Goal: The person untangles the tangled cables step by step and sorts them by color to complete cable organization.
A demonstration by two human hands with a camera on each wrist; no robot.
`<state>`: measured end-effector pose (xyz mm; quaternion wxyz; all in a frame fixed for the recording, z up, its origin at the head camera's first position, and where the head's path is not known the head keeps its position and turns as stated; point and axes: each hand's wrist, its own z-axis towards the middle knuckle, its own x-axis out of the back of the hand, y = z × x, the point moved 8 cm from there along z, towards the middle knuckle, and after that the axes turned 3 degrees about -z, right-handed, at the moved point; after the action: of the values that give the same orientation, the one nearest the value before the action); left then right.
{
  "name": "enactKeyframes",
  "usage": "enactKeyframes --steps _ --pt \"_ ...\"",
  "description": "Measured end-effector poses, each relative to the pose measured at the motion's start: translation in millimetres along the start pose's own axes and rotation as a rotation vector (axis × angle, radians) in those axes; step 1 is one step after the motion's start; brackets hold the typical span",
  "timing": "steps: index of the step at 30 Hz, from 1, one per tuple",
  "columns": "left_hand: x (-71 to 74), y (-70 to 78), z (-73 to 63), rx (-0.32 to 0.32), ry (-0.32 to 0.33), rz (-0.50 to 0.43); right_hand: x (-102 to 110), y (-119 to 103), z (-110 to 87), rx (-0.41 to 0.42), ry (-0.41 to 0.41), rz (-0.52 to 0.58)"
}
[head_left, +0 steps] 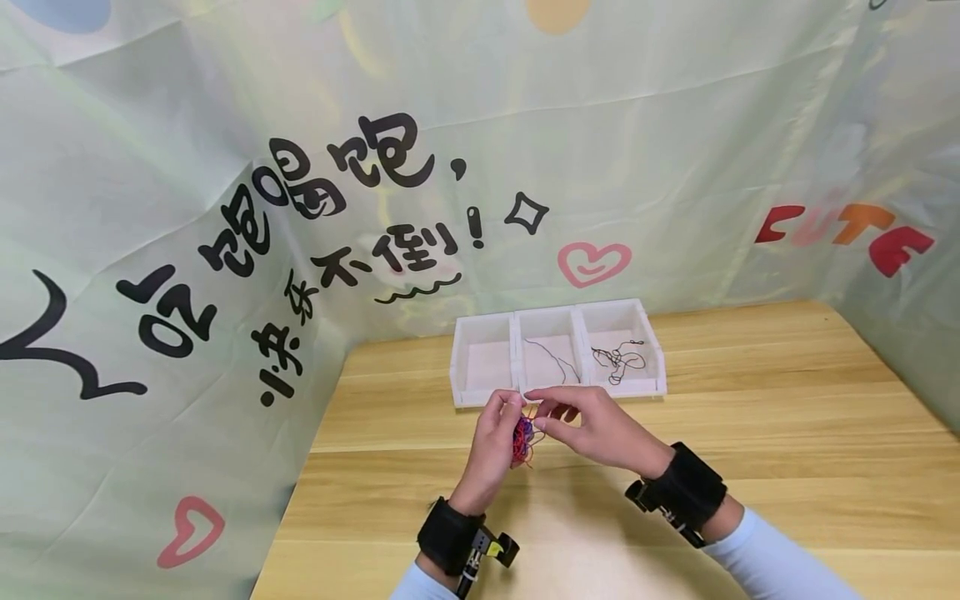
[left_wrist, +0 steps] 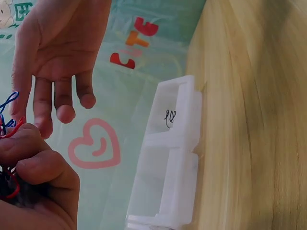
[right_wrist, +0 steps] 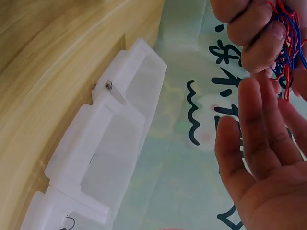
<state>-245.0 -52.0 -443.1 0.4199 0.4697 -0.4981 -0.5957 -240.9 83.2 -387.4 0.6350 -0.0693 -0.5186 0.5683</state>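
Observation:
A tangled bundle of thin red and blue strings is gripped in my left hand, whose curled fingers show in the right wrist view. Loose loops stick out beside the fingertips; a blue loop stands up in the left wrist view. Close to the bundle's right side is my right hand. Its fingers are mostly straight, with the index finger reaching to the left fingertips. The right thumb and index stand apart at the strands. Both hands are held above the table, in front of the white tray.
The white three-compartment tray stands at the back of the wooden table. Black strings lie in its right compartment, and a thin dark string is in the middle one. A printed cloth backdrop rises behind and at the sides.

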Motion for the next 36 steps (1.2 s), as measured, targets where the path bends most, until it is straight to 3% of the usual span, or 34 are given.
enactKeyframes --steps 9,14,18,21,26,31,33,36 --pt "0.7 0.6 1.1 -0.054 -0.033 0.069 3.8 -9.9 -1.0 0.194 0.079 -0.163" --pt "6.2 4.0 0.4 -0.122 -0.008 0.105 13.1 -5.8 -7.1 0.204 0.144 -0.268" --pt "12.1 11.6 -1.1 -0.202 0.062 0.158 19.1 0.0 -12.4 0.159 0.172 -0.287" --pt "17.2 16.9 -2.8 -0.247 0.15 0.203 20.9 2.0 -15.2 0.141 0.18 -0.295" --pt "20.7 22.7 -4.8 -0.246 0.273 0.242 19.5 4.1 -17.3 0.086 0.149 -0.327" --pt "3.8 42.3 -11.1 -0.252 0.189 0.338 4.8 -2.7 -13.4 0.089 0.056 -0.454" --pt "-4.7 50.3 -13.6 -0.257 0.128 0.349 -3.3 -8.3 -9.6 0.126 0.022 -0.447" --pt "-10.3 44.1 -10.4 -0.217 0.058 0.328 -12.0 -14.5 -6.3 0.179 -0.013 -0.377"
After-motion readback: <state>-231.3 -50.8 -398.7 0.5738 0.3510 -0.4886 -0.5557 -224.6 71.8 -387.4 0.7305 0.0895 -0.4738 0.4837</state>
